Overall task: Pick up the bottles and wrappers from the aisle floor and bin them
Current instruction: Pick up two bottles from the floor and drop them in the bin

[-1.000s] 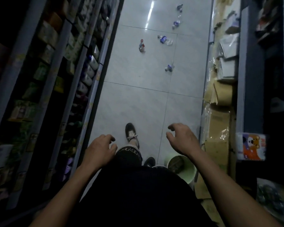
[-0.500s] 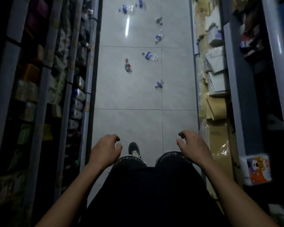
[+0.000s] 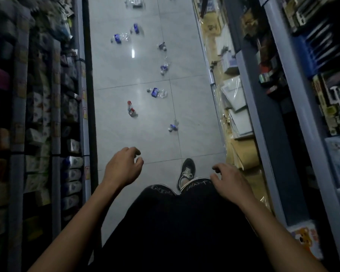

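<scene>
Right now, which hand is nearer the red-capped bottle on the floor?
Left. The left hand hangs just below the red-capped bottle; the right hand is farther off, below and right.

far litter [image 3: 134, 3]: cut by the picture's top edge — bottle or wrapper, cannot tell
left shelves [image 3: 37, 114]: dark, blurred — goods unreadable
rear foot: hidden under the dark shorts [image 3: 177, 222]
price tags [image 3: 84, 112]: too small to read

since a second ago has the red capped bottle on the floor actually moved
No. The red capped bottle keeps its place just past the tile seam; only the camera moved.
</scene>
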Demonstrator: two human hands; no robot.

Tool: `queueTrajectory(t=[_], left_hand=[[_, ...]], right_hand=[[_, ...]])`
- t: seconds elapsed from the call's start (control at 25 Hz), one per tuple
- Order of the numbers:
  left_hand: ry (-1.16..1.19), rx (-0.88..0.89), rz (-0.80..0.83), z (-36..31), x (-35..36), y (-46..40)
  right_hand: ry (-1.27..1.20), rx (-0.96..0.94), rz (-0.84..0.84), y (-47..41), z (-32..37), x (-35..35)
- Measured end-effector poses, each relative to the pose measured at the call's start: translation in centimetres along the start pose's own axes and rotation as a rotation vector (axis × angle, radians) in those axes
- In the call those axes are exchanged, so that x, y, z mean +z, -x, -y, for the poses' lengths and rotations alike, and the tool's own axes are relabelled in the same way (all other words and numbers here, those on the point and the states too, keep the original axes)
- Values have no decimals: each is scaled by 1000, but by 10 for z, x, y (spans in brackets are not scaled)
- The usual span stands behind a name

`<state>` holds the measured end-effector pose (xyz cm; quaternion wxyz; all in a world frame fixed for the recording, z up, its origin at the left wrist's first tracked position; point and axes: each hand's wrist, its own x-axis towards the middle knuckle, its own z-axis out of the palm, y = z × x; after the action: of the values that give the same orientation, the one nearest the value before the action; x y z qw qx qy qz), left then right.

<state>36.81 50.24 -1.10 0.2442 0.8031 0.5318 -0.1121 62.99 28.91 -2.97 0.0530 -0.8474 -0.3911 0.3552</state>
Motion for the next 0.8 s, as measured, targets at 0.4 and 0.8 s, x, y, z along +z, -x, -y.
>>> queueTrajectory(t=[0.4, 0.8], left_hand=[[129, -322, 56, -4, -24, -68], [127, -194, 84, 24, -108, -248]], right_hand=[[120, -240, -8, -210, 96, -127], [163, -120, 51, -310, 174, -157]])
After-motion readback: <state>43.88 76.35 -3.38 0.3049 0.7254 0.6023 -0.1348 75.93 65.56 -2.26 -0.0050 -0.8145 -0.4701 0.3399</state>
